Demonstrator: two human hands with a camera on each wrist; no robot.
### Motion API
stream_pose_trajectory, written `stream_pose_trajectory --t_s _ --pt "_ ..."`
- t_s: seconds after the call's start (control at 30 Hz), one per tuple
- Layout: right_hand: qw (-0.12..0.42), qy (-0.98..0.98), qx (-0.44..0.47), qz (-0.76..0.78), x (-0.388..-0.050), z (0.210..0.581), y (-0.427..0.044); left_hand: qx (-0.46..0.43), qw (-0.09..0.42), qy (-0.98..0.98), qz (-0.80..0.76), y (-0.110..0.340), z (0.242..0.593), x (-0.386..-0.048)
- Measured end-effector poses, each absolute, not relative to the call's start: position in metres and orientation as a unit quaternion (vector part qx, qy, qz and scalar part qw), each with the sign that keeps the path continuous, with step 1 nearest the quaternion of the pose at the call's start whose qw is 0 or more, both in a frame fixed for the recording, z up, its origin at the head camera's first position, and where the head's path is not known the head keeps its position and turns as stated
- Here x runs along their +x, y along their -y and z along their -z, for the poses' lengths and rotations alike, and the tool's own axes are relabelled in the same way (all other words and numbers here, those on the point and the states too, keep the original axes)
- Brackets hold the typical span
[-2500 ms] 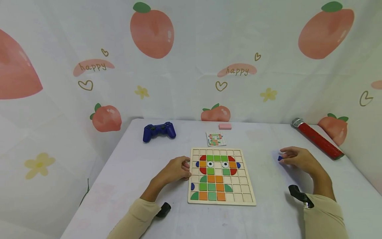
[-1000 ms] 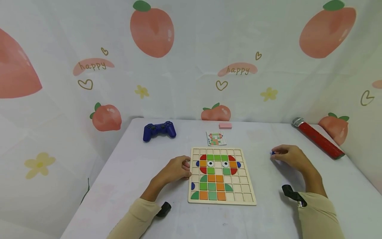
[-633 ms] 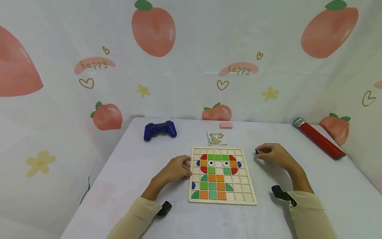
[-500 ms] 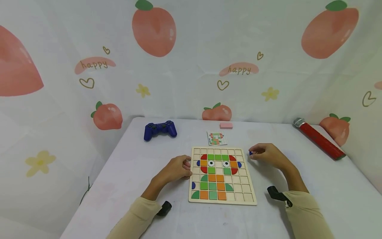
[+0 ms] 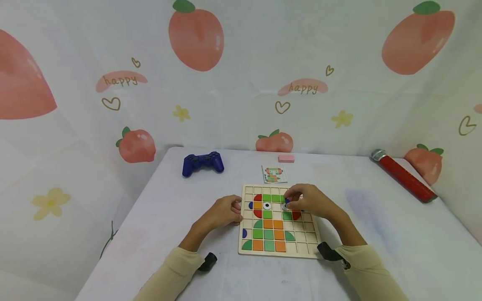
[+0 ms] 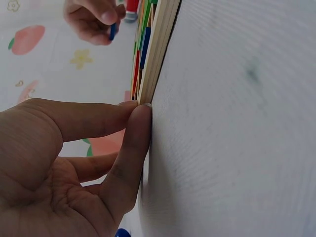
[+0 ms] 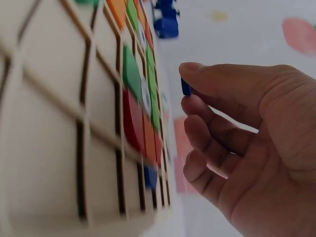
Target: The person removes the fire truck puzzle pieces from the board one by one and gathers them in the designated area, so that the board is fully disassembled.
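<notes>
A wooden grid board (image 5: pixel 301 248) lies flat on the table, partly filled with green, orange, red and blue pieces and two eye discs. My left hand (image 5: pixel 223 212) is at its left edge; in the left wrist view the thumb and a finger (image 6: pixel 136 143) pinch the board's rim. Above the upper right part of the board, my right hand (image 5: pixel 310 201) pinches a small blue piece (image 7: pixel 185 87) between thumb and index finger. The right wrist view shows that piece held clear of the board surface. My right hand hides part of the red and orange pieces beneath it.
Behind the board lies a pattern card (image 5: pixel 275 174), with a pink block (image 5: pixel 286 159) farther back. A blue game controller (image 5: pixel 203 164) sits at the back left. A red microphone (image 5: pixel 404 176) lies along the right edge. Printed cloth hangs behind the table.
My right hand has carried the blue piece leftward from the table at the right to above the board. The left hand has stayed at the board's left edge.
</notes>
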State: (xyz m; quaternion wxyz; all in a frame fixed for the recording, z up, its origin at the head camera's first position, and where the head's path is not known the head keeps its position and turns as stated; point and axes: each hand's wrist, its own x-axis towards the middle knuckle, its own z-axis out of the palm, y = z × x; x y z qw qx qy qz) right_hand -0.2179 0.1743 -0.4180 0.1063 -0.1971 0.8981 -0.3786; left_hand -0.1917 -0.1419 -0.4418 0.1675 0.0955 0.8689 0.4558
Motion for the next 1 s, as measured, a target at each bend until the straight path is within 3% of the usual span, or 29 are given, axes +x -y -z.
stream_pose_trajectory --t_s 0.63,1.0 --pt "0.154 -0.885 -0.296 0.323 -0.195 0.42 -0.101 0.11 0.158 -0.873 -0.447 0.144 0.441 -0.193" --pt "0.151 -0.874 -0.341 0.311 -0.189 0.422 -0.072 0.114 0.149 -0.873 -0.451 0.143 0.442 -0.193"
